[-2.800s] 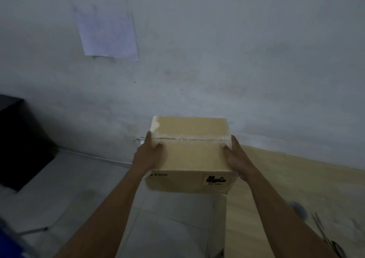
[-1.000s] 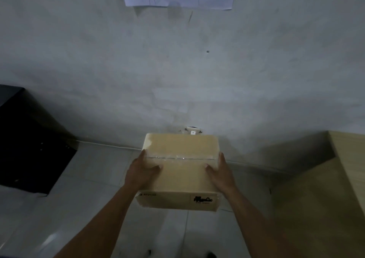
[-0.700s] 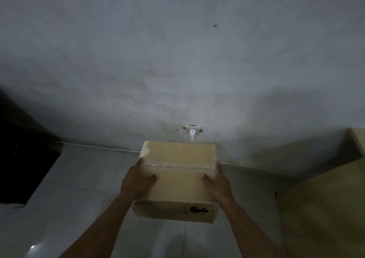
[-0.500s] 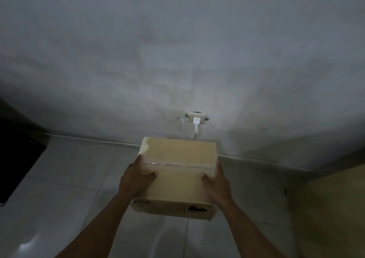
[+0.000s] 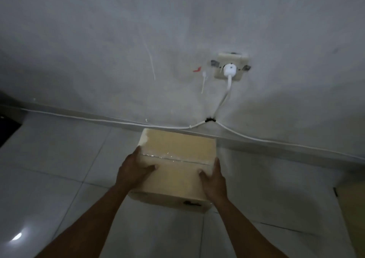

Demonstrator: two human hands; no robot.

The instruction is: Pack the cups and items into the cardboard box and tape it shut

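Observation:
The closed cardboard box [image 5: 175, 165] is low over the white floor tiles, close to the wall. Clear tape runs across its top seam, and a dark printed mark shows on its near side. My left hand [image 5: 133, 170] grips its left side, thumb lying on the top. My right hand [image 5: 213, 178] clasps the right side the same way. Whether the box rests on the floor or hangs just above it, I cannot tell. Its contents are hidden.
A wall socket [image 5: 231, 66] with a white plug sits above the box. White cables [image 5: 98, 119] run along the foot of the wall. A dark object [image 5: 7, 127] stands at the left edge, and a wooden surface [image 5: 353, 208] at the right edge.
The box has gone down from chest height toward the floor by the wall, both hands still on it. My view tilted down; the paper on the wall and the table left the frame.

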